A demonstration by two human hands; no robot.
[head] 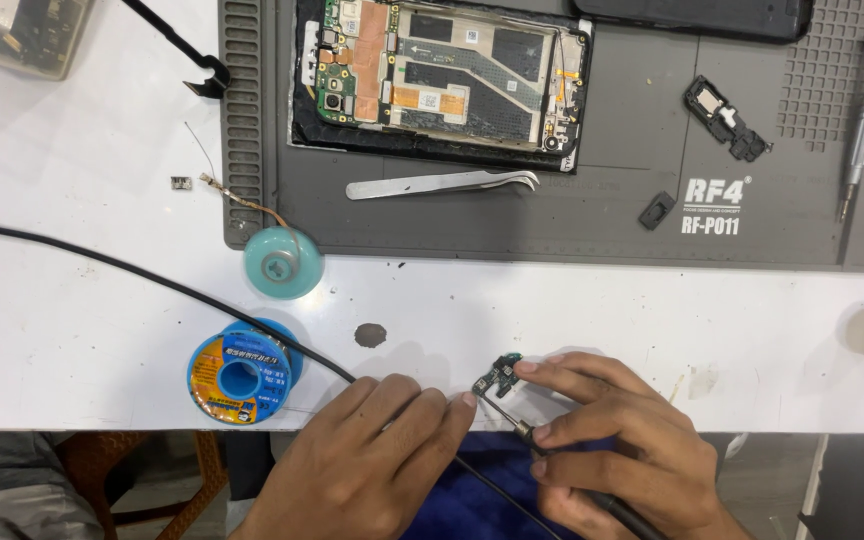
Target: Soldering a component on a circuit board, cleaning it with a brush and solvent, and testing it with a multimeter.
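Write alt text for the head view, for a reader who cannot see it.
At a white table's near edge, the right hand holds a soldering iron to a small circuit board while the left hand rests beside it. Beyond, a grey mat holds an opened phone and tweezers.

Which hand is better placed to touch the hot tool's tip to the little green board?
Probably the right hand: it already grips the soldering iron, tip at the small circuit board. The left hand only rests beside it.
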